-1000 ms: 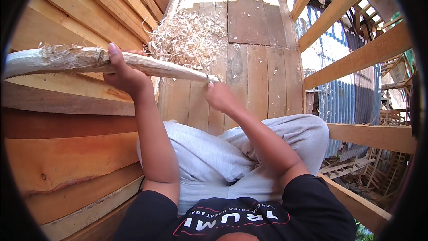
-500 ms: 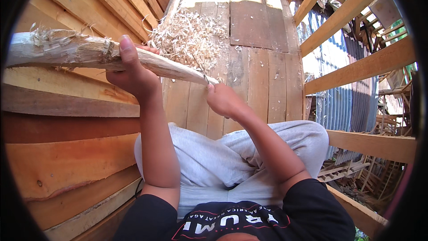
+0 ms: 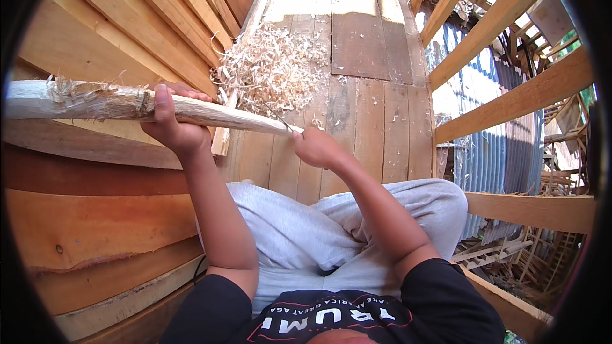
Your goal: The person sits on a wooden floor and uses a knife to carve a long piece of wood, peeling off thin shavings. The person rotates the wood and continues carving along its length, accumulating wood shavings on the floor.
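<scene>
A long pale wooden stick (image 3: 220, 114), peeled and tapering toward its right end, lies across in front of me. Frayed fibres curl off its thicker left part. My left hand (image 3: 178, 124) is wrapped around the stick near its middle, thumb on top and fingers behind. At the thin end my right hand (image 3: 319, 148) is closed in a fist around the handle of a knife, which the fingers hide. The narrow dark knife blade (image 3: 279, 116) crosses the stick close to its tip, pointing away from me.
A heap of curled wood shavings (image 3: 271, 67) covers part of the plank floor (image 3: 357, 108) beyond the stick. Stacked boards (image 3: 108, 216) rise at my left. Wooden rails (image 3: 516, 102) run along the right, with corrugated metal sheets (image 3: 488, 153) beyond them. My crossed legs (image 3: 287, 229) are below the stick.
The stick has levelled out, its thick left end dropping. My left hand has shifted a little left and nearer to me with it. My right hand stays at the thin end, slightly lower.
</scene>
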### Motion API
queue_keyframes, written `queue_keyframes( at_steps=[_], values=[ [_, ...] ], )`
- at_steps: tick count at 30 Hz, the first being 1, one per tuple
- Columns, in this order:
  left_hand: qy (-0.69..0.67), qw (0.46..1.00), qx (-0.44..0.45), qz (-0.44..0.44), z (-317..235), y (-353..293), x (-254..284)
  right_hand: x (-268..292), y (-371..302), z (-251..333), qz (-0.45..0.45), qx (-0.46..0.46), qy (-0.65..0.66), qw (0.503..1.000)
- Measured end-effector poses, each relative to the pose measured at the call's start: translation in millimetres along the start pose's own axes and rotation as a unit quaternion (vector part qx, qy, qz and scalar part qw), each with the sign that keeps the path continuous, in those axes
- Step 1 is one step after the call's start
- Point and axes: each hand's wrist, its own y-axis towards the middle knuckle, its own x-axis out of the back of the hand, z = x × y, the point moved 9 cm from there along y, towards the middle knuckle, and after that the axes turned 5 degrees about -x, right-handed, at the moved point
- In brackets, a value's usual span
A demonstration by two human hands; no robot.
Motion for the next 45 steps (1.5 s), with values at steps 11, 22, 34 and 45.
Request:
queue_keyframes(
  at_steps=[11, 22, 34, 45],
  values=[
    [-0.008, 0.999, -0.025, 0.032, -16, 5, -8, -45, 28, -48, -0.002, -0.061, 0.090, 0.994],
    [-0.065, 0.998, 0.003, -0.006, 0, 5, -6, -61, 55, -53, -0.009, 0.005, 0.079, 0.997],
    [-0.022, 0.998, -0.026, -0.049, -14, -9, -23, -61, 65, -79, -0.053, -0.007, 0.026, 0.998],
    [-0.036, 0.996, 0.005, -0.078, -20, -11, 2, -21, 21, 7, -0.069, 0.085, 0.069, 0.992]
  ],
)
